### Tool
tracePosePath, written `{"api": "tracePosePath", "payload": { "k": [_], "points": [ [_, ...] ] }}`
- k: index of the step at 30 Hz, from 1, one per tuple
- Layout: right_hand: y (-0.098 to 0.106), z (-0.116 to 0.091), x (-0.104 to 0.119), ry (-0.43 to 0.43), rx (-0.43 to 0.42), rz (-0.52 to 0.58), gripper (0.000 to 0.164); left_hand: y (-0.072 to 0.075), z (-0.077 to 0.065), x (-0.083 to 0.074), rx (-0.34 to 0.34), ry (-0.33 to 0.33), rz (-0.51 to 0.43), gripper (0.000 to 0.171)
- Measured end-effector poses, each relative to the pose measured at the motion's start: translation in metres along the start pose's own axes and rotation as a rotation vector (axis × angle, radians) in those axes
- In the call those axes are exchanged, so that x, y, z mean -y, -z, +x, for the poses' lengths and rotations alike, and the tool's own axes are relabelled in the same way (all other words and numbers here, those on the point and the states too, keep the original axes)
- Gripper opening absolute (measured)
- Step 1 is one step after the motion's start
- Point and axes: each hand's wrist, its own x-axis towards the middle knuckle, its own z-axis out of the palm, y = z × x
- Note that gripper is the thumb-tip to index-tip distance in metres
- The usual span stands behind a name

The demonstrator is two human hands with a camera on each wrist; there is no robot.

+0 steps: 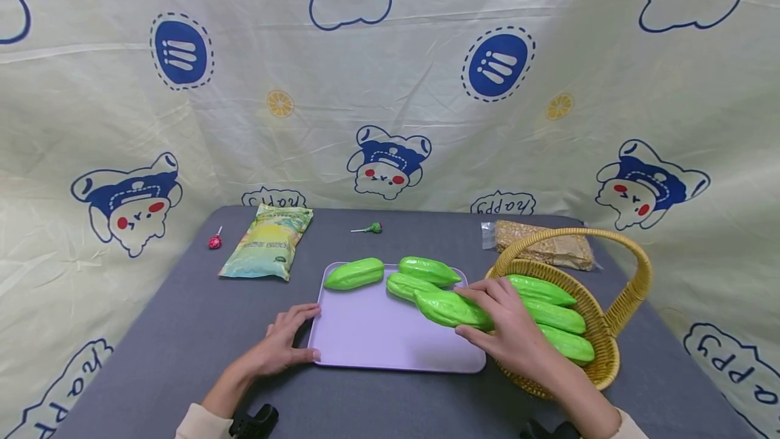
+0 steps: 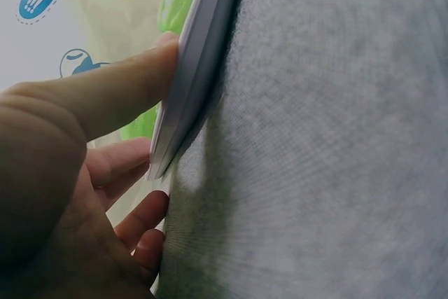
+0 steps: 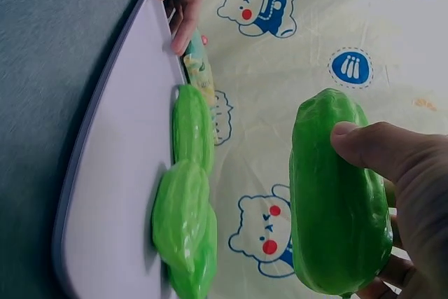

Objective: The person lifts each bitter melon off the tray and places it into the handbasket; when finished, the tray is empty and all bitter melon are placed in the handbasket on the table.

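My right hand (image 1: 512, 320) grips a green ribbed gourd (image 3: 339, 208), thumb on one side and fingers round the other. In the head view this gourd is above the right part of a lilac tray (image 1: 378, 337). Three more such gourds lie along the tray's far side: one gourd (image 1: 355, 274) at the left corner, a second gourd (image 1: 428, 270) at the right, and a third (image 1: 407, 286) partly hidden by the held one. Thumb and fingers of my left hand (image 1: 283, 341) touch the tray's left edge, spread apart along it.
A woven basket (image 1: 600, 358) with several green gourds stands right of the tray. Behind it lies a clear bag of brownish grains (image 1: 548, 242). At the back left are a yellow-green packet (image 1: 268, 242) and a red lollipop (image 1: 215, 241); a green lollipop (image 1: 374, 227) lies behind the tray.
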Motion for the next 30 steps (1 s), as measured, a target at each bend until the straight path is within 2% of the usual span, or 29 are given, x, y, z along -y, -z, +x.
{"api": "tracePosePath", "payload": {
  "k": [9,22,30],
  "points": [
    [0.017,-0.019,-0.01,-0.07,0.038,-0.059,0.055,-0.001,0.0,0.002,-0.001,-0.003,-0.001,0.073],
    [0.032,-0.051,-0.027,-0.093,-0.01,-0.118,0.056,-0.002,-0.002,0.0,0.006,0.002,-0.011,0.072],
    [0.039,-0.067,-0.039,-0.174,0.021,-0.167,0.055,0.0,0.0,-0.001,0.01,0.016,-0.017,0.072]
  ]
}}
